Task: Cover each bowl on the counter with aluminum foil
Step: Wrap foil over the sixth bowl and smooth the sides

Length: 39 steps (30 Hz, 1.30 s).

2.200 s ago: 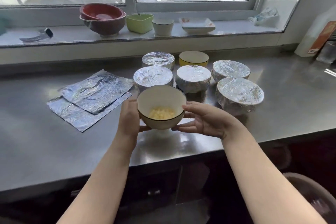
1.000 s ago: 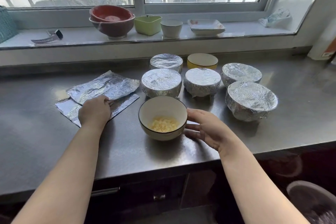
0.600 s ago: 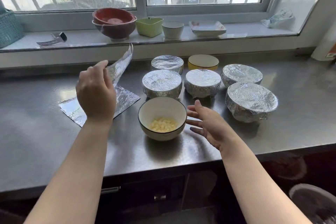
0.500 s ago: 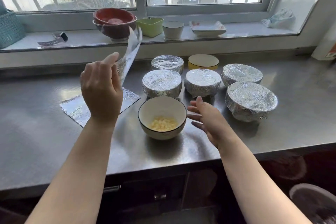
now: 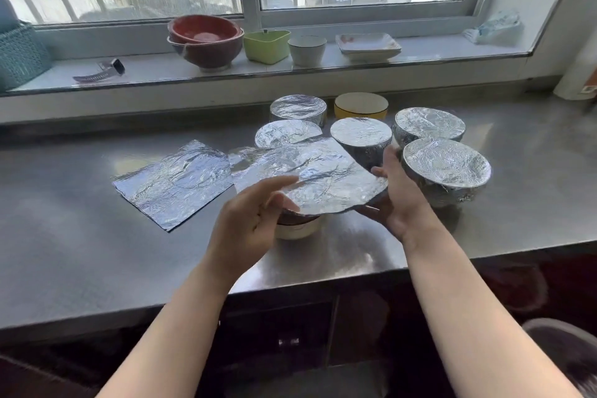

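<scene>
Two forearms come in from the bottom edge, and both are bare up to where the picture ends. No sleeve shows on them. The left hand (image 5: 250, 223) and the right hand (image 5: 402, 200) wear nothing: the wrists and the visible fingers (image 5: 391, 157) are bare too.
</scene>
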Each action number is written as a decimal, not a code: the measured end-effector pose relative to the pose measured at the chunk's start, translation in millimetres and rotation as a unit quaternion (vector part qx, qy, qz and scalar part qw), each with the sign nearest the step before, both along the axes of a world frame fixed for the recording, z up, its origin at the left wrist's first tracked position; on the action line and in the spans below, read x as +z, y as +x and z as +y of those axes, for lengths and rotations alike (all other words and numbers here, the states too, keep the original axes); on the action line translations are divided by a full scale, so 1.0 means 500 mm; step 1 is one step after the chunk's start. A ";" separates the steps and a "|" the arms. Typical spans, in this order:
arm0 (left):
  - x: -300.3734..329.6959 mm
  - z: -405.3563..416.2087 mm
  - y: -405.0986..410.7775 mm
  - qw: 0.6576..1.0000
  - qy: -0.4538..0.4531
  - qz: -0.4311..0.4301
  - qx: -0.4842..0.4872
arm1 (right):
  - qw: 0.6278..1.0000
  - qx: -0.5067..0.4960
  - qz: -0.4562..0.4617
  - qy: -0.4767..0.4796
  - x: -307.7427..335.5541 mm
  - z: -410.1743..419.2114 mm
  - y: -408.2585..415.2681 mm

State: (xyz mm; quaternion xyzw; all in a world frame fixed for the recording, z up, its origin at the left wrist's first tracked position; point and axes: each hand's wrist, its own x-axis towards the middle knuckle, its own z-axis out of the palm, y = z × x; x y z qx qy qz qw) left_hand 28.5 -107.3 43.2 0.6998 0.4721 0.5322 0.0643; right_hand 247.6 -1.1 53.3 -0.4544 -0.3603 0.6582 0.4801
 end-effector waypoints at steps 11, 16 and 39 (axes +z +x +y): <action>0.117 0.052 -0.001 0.947 -0.158 0.263 0.096 | 0.982 0.084 -0.154 0.075 0.024 -0.052 -0.007; 0.063 0.097 -0.002 0.847 -0.333 0.407 0.082 | 0.973 0.120 -0.185 0.063 0.024 -0.070 0.003; 0.041 0.098 -0.015 0.847 -0.355 0.384 0.096 | 0.663 0.350 -0.569 0.338 0.036 -0.004 -0.096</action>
